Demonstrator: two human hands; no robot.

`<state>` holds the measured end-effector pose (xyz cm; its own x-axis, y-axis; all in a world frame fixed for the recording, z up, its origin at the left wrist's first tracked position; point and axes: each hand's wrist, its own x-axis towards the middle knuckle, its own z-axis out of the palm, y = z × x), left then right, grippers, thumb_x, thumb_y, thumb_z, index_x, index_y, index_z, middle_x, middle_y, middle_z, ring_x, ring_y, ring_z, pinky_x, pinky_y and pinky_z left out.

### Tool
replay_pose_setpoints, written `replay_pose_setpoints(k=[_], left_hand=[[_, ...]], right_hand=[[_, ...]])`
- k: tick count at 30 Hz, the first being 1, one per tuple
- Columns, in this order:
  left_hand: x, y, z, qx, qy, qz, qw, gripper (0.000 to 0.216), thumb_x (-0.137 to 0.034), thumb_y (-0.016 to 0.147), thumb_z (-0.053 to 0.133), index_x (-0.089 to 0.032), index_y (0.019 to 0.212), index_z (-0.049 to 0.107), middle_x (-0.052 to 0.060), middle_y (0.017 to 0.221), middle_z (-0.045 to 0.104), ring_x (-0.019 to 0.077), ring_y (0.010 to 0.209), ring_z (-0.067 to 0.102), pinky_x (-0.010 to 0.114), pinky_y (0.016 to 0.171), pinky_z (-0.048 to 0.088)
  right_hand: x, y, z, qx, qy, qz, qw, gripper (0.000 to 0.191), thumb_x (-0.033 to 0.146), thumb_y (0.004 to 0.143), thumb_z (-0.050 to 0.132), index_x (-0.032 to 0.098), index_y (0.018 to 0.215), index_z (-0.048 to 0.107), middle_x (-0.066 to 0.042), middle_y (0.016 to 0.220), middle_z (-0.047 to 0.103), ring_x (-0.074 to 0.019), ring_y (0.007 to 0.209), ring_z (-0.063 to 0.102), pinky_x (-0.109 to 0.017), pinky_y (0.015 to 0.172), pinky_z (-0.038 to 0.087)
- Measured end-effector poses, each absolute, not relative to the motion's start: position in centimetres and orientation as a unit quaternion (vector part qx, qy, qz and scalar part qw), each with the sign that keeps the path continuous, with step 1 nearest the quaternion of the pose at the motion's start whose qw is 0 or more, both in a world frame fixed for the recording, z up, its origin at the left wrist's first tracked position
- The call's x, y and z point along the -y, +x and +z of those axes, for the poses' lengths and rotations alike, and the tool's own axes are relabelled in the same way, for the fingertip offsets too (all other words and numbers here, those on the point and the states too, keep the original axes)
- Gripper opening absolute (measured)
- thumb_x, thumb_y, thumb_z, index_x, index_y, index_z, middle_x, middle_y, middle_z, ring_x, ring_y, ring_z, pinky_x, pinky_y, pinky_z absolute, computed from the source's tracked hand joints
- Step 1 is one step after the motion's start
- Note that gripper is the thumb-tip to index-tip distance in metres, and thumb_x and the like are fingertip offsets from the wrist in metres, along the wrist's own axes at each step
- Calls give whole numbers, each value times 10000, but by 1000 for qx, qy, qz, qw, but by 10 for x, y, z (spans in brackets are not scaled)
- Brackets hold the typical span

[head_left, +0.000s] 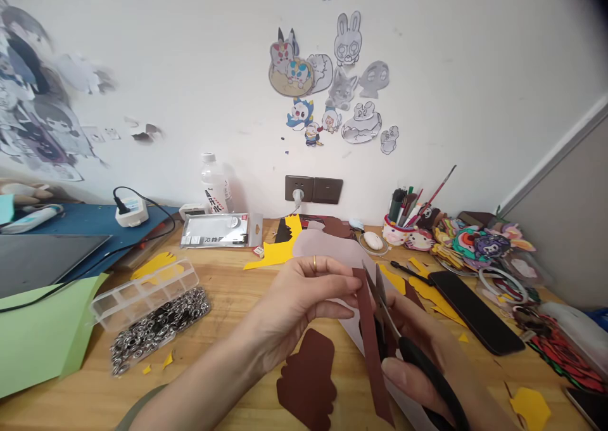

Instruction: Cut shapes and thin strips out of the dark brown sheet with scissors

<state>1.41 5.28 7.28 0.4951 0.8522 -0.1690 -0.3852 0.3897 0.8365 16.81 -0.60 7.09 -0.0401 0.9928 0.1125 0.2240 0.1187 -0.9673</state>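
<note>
My left hand [304, 291], with a ring on one finger, pinches the upper end of a long dark-brown strip [368, 336], which looks like paper or felt. The strip hangs down at a slight slant. In my right hand [422, 336] is a pair of scissors [387, 310] with black handles, its blades pointing up and slightly apart, close beside the strip's right side. Whether the blades touch the strip I cannot tell. On the table below my left hand lies a brown cutout [308, 380] with scalloped edges. Behind the hands is a pale lilac sheet [327, 244], partly covered.
A clear compartment box [156, 323] of metal eyelets lies open at left, near a green sheet [47, 336]. Yellow scraps [275, 253] are scattered about. At right are a black phone [477, 310], a pen cup [399, 228] and colourful cutouts [491, 244]. A bottle [216, 184] stands against the wall.
</note>
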Motion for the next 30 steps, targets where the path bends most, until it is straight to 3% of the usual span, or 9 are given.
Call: replay_pose_setpoints(k=[7, 18, 30], left_hand=[[-48, 15, 73, -330, 392, 412, 754, 125, -161, 601, 707, -132, 636, 590, -6, 659, 604, 76, 602, 562, 175, 559, 459], [-43, 17, 72, -340, 393, 419, 744, 146, -204, 604, 710, -116, 670, 613, 14, 653, 629, 87, 603, 567, 220, 612, 463], [-42, 18, 76, -358, 403, 401, 741, 128, -196, 614, 694, -108, 647, 606, 11, 622, 612, 81, 588, 552, 176, 546, 438]], right_hand=[[9, 166, 71, 591, -524, 409, 457, 174, 217, 602, 619, 292, 759, 632, 0, 618, 646, -232, 593, 596, -324, 572, 476], [12, 168, 67, 627, -525, 388, 425, 236, 396, 678, 599, 262, 872, 605, -18, 642, 632, -217, 597, 589, -299, 556, 476], [4, 170, 66, 638, -516, 392, 416, 177, 311, 662, 617, 274, 834, 595, -11, 670, 644, -211, 602, 609, -275, 530, 489]])
